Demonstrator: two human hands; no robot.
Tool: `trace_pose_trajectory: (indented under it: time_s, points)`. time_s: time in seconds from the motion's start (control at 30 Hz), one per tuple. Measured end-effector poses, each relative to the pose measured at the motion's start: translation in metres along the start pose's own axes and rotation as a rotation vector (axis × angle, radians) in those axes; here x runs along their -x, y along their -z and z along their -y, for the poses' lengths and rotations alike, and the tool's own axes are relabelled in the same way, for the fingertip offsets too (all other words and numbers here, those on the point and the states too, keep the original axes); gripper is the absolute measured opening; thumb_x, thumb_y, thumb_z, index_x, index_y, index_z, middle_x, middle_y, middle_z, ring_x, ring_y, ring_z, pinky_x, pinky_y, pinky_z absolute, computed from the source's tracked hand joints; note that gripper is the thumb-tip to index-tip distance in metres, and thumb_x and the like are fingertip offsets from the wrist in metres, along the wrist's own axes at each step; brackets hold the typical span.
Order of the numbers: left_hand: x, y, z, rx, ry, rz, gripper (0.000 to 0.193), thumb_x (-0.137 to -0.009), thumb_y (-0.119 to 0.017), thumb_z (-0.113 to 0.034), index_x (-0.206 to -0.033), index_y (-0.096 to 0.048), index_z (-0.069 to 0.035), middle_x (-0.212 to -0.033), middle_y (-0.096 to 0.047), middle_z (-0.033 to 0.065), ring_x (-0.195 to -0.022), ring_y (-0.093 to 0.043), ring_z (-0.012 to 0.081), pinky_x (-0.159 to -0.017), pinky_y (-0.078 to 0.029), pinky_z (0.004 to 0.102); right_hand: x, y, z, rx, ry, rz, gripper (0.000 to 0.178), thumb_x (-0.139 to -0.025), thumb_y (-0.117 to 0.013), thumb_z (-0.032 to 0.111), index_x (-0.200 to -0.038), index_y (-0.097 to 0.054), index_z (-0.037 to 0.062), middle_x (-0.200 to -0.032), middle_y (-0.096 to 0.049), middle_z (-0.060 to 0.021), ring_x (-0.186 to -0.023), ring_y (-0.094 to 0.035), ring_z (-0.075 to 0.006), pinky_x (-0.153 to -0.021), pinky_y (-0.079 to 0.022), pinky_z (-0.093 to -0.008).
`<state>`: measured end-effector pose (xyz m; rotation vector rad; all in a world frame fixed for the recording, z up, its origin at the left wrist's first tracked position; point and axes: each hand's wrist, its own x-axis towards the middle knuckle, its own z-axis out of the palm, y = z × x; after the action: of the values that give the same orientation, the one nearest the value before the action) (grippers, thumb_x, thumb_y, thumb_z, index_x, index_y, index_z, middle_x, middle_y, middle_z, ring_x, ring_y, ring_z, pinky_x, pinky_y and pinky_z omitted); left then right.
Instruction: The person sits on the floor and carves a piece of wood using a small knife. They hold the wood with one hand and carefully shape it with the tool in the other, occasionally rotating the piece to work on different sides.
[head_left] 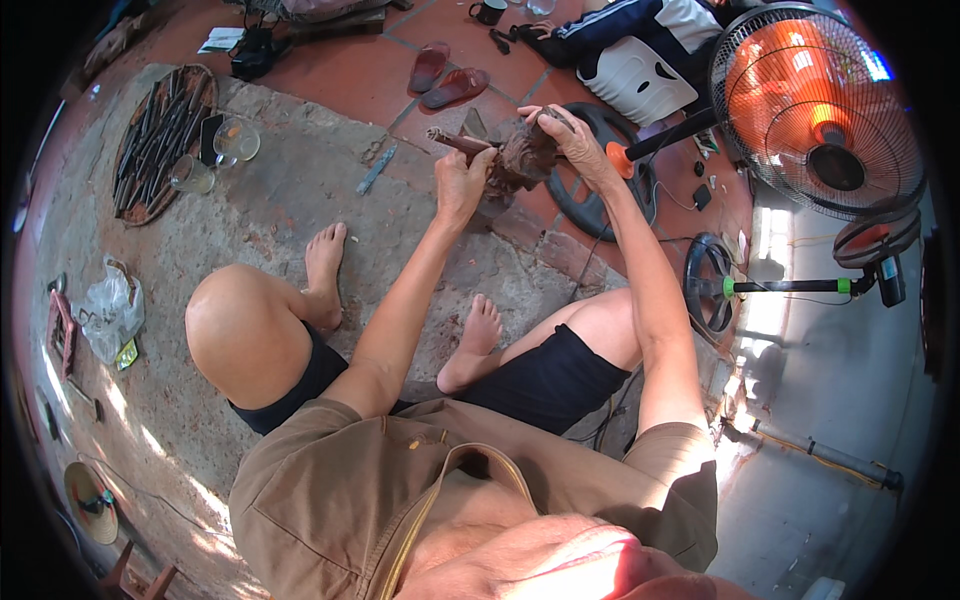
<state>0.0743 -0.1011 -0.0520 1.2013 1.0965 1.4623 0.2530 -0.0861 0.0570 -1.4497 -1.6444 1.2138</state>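
Out in front of me, over the edge of the stone slab, both hands hold a dark brown carving (525, 160) that looks like wood, with an irregular, knobbly shape. My left hand (463, 187) is closed at its left side, thumb up against a brown stick-like piece (455, 140) that juts out to the left. Whether that piece belongs to the carving or is separate, I cannot tell. My right hand (572, 145) grips the carving's upper right, fingers bent over its top. The carving's underside is partly hidden by my left hand.
A round tray (208, 88) of slim dark tools lies far left, beside two glasses (236, 140). A blue-grey flat strip (377, 170) rests on the slab. Red slippers (455, 88) lie beyond. Standing fans (818, 110) with round bases are at right. A plastic bag (108, 312) lies left.
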Motion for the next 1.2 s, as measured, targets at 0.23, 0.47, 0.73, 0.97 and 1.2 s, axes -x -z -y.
trace_pose_trajectory:
  time_s: [0.23,0.47,0.73,0.97,1.2]
  points:
    - [-0.0009,-0.0003,0.0007,-0.001,0.0,0.007,0.013,-0.086,-0.068,-0.01,-0.087,-0.068,0.003,-0.067,-0.065,0.006,-0.06,-0.059,0.0102,-0.055,-0.046,0.0278,0.0007,-0.0004,0.0027,-0.047,-0.022,0.017,0.053,-0.086,-0.057,0.056,-0.113,-0.063,0.0108,-0.117,-0.057,-0.0025,-0.107,-0.053,-0.0132,-0.085,-0.044,-0.0282]
    - [0.0002,0.0011,-0.0015,0.008,0.054,0.021,0.013,-0.087,-0.067,-0.009,-0.091,-0.068,0.003,-0.071,-0.065,0.0029,-0.064,-0.057,0.0075,-0.058,-0.045,0.0248,-0.0003,0.0015,0.0034,-0.058,-0.022,0.034,0.043,-0.087,-0.059,0.05,-0.102,-0.06,0.0091,-0.131,-0.054,-0.0047,-0.108,-0.055,-0.0143,-0.086,-0.049,-0.0302]
    - [0.0002,-0.0006,0.0005,-0.037,-0.012,-0.005,0.014,-0.086,-0.069,-0.011,-0.088,-0.068,0.003,-0.067,-0.068,0.0087,-0.06,-0.063,0.0129,-0.055,-0.048,0.0294,-0.0012,0.0018,0.0021,-0.048,-0.006,0.024,0.043,-0.088,-0.059,0.049,-0.102,-0.061,0.0087,-0.131,-0.053,-0.0055,-0.107,-0.056,-0.015,-0.087,-0.049,-0.0306]
    - [0.0008,0.0002,0.0035,-0.065,-0.046,0.0,0.014,-0.088,-0.066,-0.012,-0.091,-0.069,0.002,-0.067,-0.063,0.0022,-0.062,-0.057,0.007,-0.056,-0.045,0.0253,0.0,0.0006,0.0038,-0.042,-0.016,0.02,0.043,-0.088,-0.058,0.049,-0.103,-0.06,0.009,-0.131,-0.053,-0.0054,-0.108,-0.056,-0.0157,-0.088,-0.049,-0.0307]
    - [0.0006,0.0004,0.0039,-0.089,-0.046,0.003,0.016,-0.088,-0.067,-0.013,-0.092,-0.069,0.002,-0.067,-0.063,0.0025,-0.061,-0.057,0.0074,-0.056,-0.045,0.0259,-0.0007,0.0019,0.0029,-0.038,0.003,0.028,0.044,-0.088,-0.058,0.051,-0.102,-0.06,0.009,-0.131,-0.053,-0.0056,-0.109,-0.055,-0.0156,-0.088,-0.049,-0.0314]
